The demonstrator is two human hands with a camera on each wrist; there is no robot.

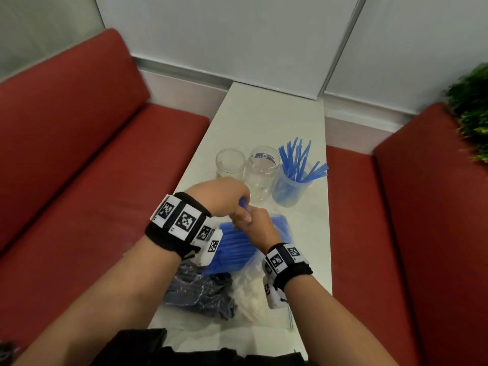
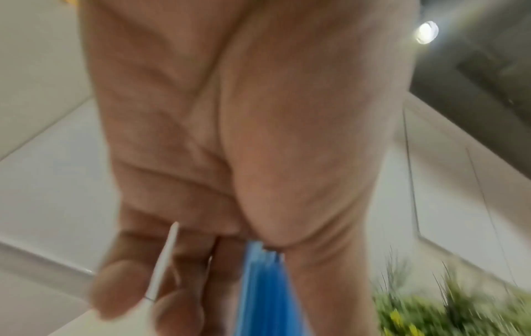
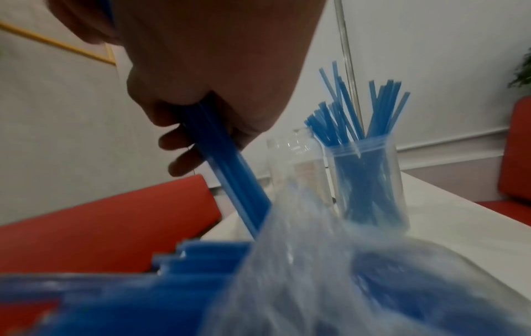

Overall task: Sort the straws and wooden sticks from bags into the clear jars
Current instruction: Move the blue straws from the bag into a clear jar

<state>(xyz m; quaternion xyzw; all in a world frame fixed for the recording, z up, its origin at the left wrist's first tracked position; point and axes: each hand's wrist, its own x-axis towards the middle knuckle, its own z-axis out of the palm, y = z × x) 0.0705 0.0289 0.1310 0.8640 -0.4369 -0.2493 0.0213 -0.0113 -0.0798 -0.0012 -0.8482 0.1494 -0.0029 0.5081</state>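
Observation:
My left hand [image 1: 228, 196] and right hand [image 1: 252, 224] meet over the clear bag of blue straws [image 1: 235, 247]. Both grip a small bundle of blue straws [image 1: 243, 202] drawn up from the bag's mouth. In the left wrist view the curled fingers [image 2: 184, 313] hold the blue bundle [image 2: 264, 293], and a thin white stick [image 2: 163, 261] lies across them. The right wrist view shows fingers [image 3: 178, 138] wrapped round the straws [image 3: 227, 163] above the bag [image 3: 301, 272]. Behind stand two empty clear jars [image 1: 230, 165] [image 1: 262, 175] and a jar filled with blue straws [image 1: 290, 186].
A bag of dark straws [image 1: 200, 289] and a whitish bag [image 1: 250, 289] lie near me on the narrow white table [image 1: 264, 120]. Red sofas [image 1: 79, 154] [image 1: 409, 233] flank the table. A green plant [image 1: 472, 109] stands at the far right.

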